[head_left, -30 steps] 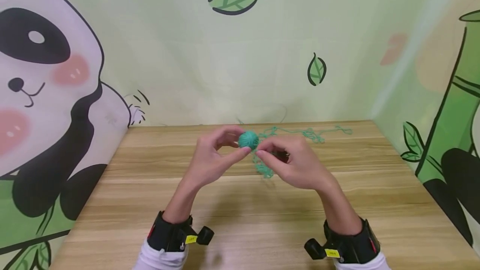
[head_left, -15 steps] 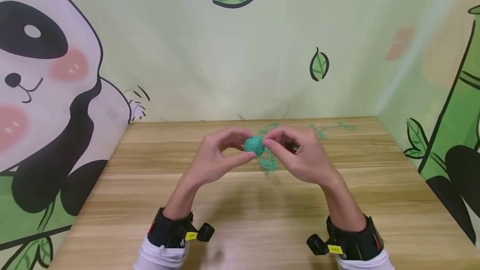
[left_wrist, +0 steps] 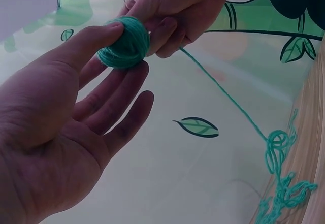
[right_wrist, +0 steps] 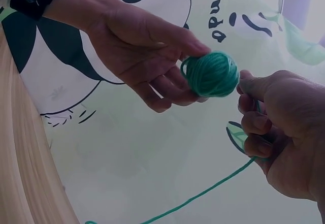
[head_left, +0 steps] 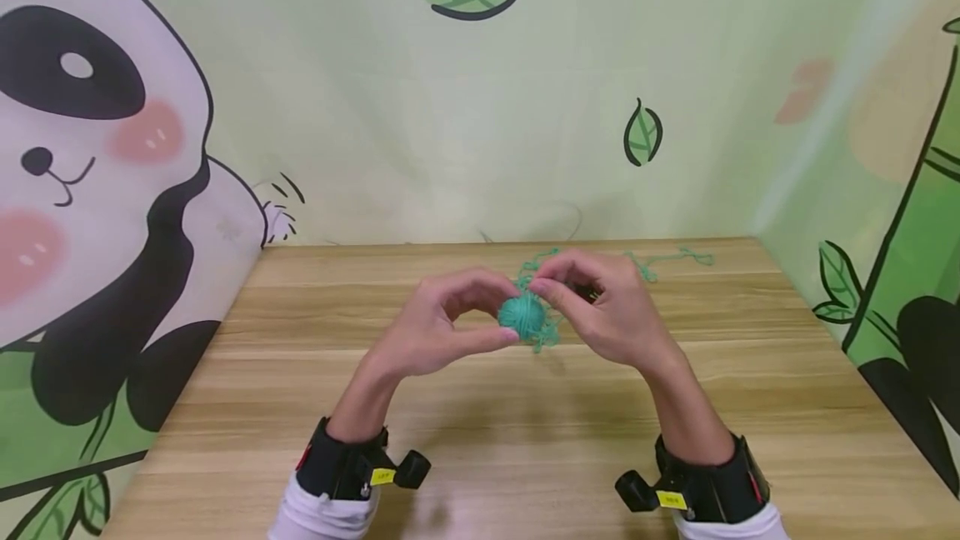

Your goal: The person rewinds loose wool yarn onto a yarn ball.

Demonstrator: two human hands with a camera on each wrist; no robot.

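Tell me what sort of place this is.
Probably a staged tabletop booth, not a home: a bare wooden table enclosed by cartoon panda and bamboo backdrops, with only green yarn on it.

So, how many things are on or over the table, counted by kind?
Green yarn ball: 1
Loose green yarn strand: 1
Hands, left hand and right hand: 2
Black wrist cameras: 2
Total: 6
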